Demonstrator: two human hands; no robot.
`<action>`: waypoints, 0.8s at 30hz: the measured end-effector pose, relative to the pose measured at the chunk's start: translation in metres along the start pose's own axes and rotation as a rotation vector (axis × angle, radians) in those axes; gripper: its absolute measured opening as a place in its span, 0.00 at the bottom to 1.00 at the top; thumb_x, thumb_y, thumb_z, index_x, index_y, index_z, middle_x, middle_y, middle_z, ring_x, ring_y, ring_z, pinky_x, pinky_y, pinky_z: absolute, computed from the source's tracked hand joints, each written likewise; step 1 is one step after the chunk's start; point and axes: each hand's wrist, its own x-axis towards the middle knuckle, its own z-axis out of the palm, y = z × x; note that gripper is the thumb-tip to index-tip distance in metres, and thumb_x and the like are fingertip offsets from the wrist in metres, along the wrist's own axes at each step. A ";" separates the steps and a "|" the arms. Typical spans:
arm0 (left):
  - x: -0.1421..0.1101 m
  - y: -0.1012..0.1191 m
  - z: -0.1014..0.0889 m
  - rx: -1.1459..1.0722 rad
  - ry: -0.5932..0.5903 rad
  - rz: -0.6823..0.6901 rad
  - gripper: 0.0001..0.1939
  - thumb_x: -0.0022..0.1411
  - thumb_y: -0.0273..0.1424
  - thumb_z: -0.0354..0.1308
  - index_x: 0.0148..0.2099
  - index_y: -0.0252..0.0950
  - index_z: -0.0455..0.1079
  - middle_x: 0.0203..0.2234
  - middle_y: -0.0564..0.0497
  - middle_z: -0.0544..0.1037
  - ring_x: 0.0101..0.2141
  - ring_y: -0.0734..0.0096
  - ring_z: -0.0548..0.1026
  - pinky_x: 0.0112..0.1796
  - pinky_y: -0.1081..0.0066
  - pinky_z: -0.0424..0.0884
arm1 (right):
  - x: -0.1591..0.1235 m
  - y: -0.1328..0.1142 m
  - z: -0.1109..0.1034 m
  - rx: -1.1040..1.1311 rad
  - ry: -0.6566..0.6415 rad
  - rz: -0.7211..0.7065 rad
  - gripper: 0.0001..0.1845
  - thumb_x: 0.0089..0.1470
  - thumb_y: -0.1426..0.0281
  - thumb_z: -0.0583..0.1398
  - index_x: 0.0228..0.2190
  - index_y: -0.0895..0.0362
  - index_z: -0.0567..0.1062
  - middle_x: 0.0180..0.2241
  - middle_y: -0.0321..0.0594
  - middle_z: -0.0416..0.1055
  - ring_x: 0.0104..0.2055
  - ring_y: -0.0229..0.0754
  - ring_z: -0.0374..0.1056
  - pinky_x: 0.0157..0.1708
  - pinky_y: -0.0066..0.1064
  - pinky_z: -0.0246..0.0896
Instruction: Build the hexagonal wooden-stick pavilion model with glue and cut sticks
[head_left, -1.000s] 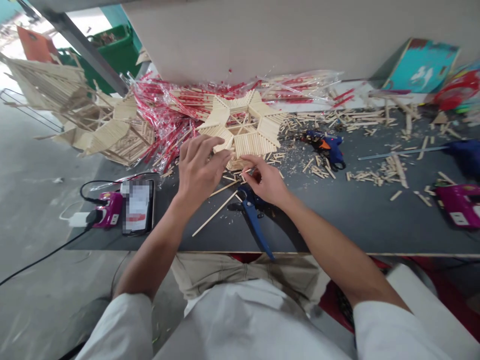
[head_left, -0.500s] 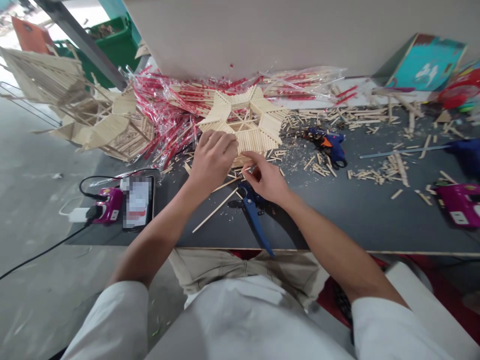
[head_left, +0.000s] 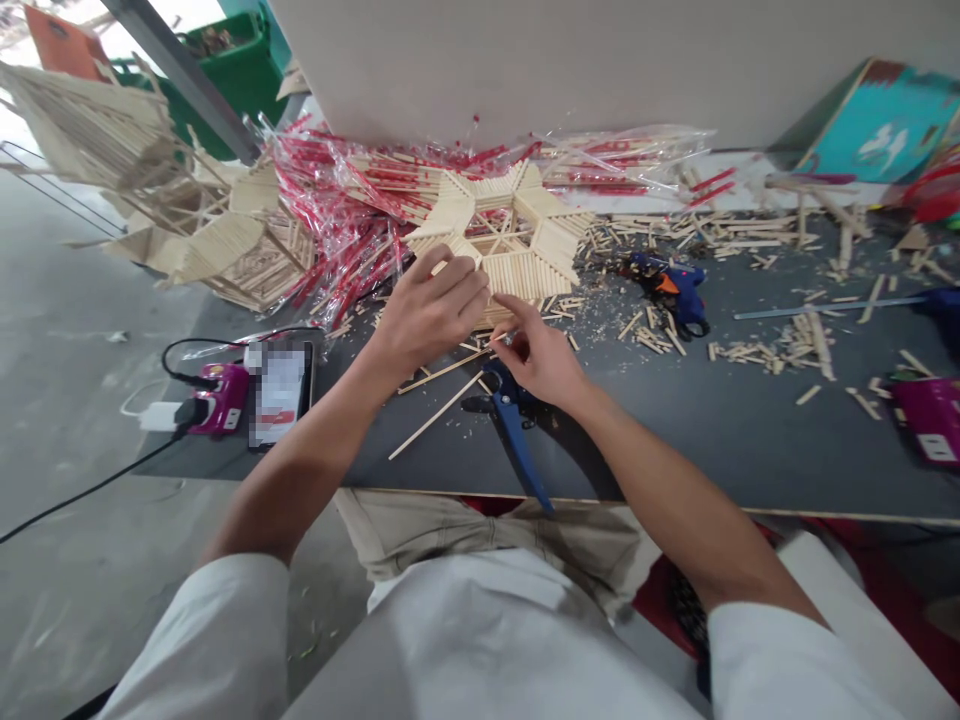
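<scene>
A star-shaped model point(head_left: 555, 225) built of thin wooden sticks lies at the middle of the bench, open at its centre. My left hand point(head_left: 435, 312) is at its near left side with the fingers curled down, and the fingertips and anything in them are hidden. Close by on the right, my right hand point(head_left: 546, 358) pinches thumb and forefinger on what looks like a slim wooden stick point(head_left: 496, 339) at the model's near edge. Blue-handled cutters point(head_left: 517, 440) lie below the right hand, beside a loose long stick point(head_left: 435, 417).
Plastic-wrapped red-tipped sticks point(head_left: 330, 200) lie behind. To the right are a blue glue gun point(head_left: 681, 290), scattered stick offcuts point(head_left: 780, 345) and a purple power strip point(head_left: 930, 415). On the left are a phone point(head_left: 281, 395), another purple power strip point(head_left: 221, 398) and a larger stick model point(head_left: 217, 240).
The view has shifted slightly, so the bench things appear a little further right. Both hands keep nearly the same place at the star model's near edge.
</scene>
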 end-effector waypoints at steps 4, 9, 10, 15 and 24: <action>0.000 -0.002 0.006 -0.041 0.022 -0.012 0.15 0.76 0.25 0.46 0.51 0.39 0.73 0.45 0.46 0.79 0.52 0.60 0.77 0.59 0.46 0.72 | 0.000 0.000 -0.001 0.004 0.002 -0.002 0.33 0.66 0.72 0.59 0.68 0.49 0.59 0.43 0.37 0.78 0.28 0.36 0.70 0.34 0.31 0.67; -0.002 -0.001 0.009 -0.066 0.030 -0.087 0.10 0.76 0.27 0.48 0.49 0.40 0.71 0.47 0.46 0.79 0.52 0.60 0.77 0.59 0.47 0.70 | 0.000 0.001 0.000 0.007 -0.007 0.000 0.34 0.66 0.73 0.59 0.69 0.48 0.58 0.43 0.36 0.78 0.28 0.35 0.69 0.33 0.31 0.66; -0.002 0.000 0.008 -0.075 0.026 -0.106 0.10 0.76 0.28 0.49 0.50 0.40 0.71 0.48 0.46 0.79 0.53 0.59 0.77 0.58 0.47 0.70 | 0.000 0.001 0.000 0.010 -0.007 0.000 0.34 0.66 0.73 0.59 0.69 0.48 0.58 0.43 0.36 0.78 0.28 0.35 0.69 0.33 0.30 0.66; 0.005 0.001 -0.001 -0.065 0.050 -0.223 0.09 0.74 0.30 0.52 0.50 0.41 0.72 0.50 0.45 0.80 0.55 0.53 0.76 0.55 0.48 0.72 | 0.000 0.001 0.000 0.001 -0.017 0.036 0.34 0.66 0.71 0.59 0.69 0.47 0.59 0.44 0.36 0.79 0.28 0.36 0.70 0.34 0.32 0.67; 0.015 0.006 -0.014 -0.058 0.133 -0.358 0.05 0.73 0.29 0.54 0.47 0.40 0.71 0.45 0.46 0.80 0.51 0.56 0.78 0.50 0.54 0.76 | 0.000 0.003 0.001 -0.032 -0.008 0.005 0.34 0.65 0.71 0.59 0.69 0.47 0.58 0.44 0.36 0.79 0.28 0.36 0.69 0.34 0.32 0.66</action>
